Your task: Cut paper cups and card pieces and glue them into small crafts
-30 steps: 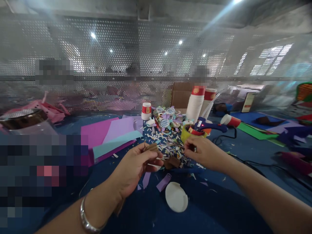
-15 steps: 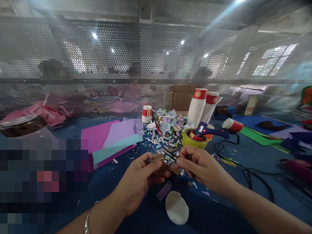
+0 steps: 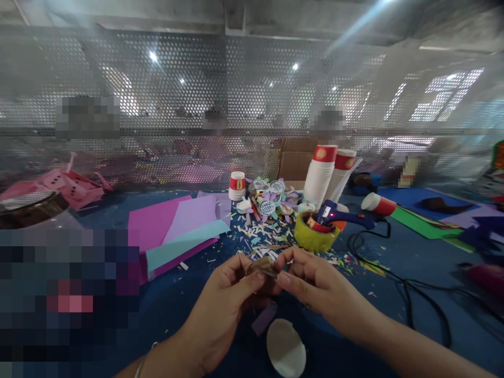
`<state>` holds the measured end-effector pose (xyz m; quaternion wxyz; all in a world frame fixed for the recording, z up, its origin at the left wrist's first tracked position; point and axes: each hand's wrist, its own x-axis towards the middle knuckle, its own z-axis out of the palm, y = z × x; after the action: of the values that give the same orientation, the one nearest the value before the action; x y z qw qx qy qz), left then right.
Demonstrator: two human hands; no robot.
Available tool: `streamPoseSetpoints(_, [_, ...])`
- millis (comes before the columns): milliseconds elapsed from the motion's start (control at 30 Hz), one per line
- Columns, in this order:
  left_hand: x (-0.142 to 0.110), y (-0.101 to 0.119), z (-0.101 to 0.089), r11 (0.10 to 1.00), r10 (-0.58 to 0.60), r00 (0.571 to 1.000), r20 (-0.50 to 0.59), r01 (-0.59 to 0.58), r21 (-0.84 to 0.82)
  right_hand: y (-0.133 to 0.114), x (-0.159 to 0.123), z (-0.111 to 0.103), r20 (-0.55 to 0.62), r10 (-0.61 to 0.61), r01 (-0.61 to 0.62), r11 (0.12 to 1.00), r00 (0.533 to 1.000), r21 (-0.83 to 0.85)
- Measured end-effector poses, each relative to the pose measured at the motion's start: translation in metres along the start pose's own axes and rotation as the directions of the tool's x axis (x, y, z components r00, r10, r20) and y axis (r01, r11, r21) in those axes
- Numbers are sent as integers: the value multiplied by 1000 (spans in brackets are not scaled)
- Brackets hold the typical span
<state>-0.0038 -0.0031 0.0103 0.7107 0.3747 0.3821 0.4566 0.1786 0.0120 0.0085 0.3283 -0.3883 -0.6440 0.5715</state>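
A small brown strip-like piece [image 3: 260,266], perhaps folded card or paper, is pinched in my left hand [image 3: 226,302] between thumb and fingers. My right hand [image 3: 315,286] meets it from the other side, thumb and index finger closed on its right end. My fingers cover much of the piece, so its full shape is hidden. Just below my hands lie a purple paper strip [image 3: 264,318] and a pale round disc [image 3: 286,348] on the blue tabletop [image 3: 350,349].
Paper scraps [image 3: 255,228] and decorated discs [image 3: 268,208] lie beyond my hands. A glue gun [image 3: 344,216] rests on a yellow tape roll [image 3: 315,241], its black cable [image 3: 407,299] trailing right. Stacked paper cups [image 3: 318,181] stand behind. Coloured sheets [image 3: 185,236] are at left.
My right hand has moved left, and its fingertips now meet the brown piece close to my left fingers. The brown piece looks more compact between them. The camera view has shifted slightly.
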Motion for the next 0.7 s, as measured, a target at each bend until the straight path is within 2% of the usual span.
streamPoseSetpoints(167, [-1, 0, 2, 999, -4, 1000, 5, 5, -38, 1, -2, 0, -21, -13, 12, 1000, 1000, -16])
streamPoseSetpoints(467, [-1, -2, 0, 998, 3, 996, 90, 3, -67, -5, -6, -1, -21, -23, 23, 1000, 1000, 8])
streamPoseSetpoints(700, [-2, -5, 2, 999, -15, 992, 125, 19, -29, -6, -8, -3, 10, -61, 62, 992, 998, -113])
